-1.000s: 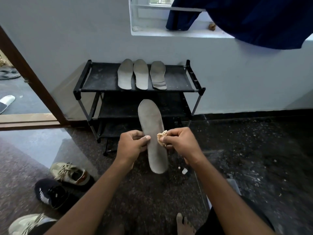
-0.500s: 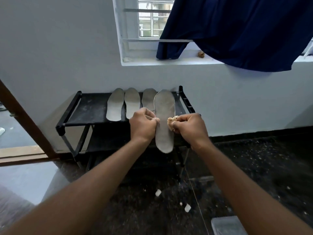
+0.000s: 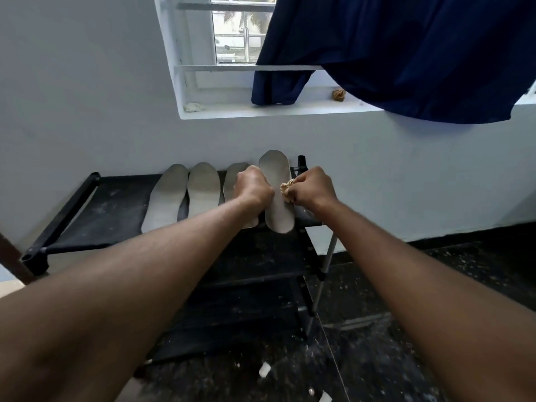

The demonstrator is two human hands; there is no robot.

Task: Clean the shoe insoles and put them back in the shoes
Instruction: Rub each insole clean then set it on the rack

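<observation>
Insole-cleaning step, mid frame
Left hand point(image 3: 253, 189) grips the insole point(image 3: 274, 166), right hand point(image 3: 313, 189) clutches a balled cloth point(image 3: 286, 190); next it probably needs laying beside the other insoles point(image 3: 203, 192) on the rack point(image 3: 95, 213).

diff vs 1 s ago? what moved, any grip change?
Both hands carried the insole up and forward, from in front of the rack to over its top shelf, right of the three lying insoles. Unchanged: left hand grips the insole, right hand pinches the cloth.
</observation>
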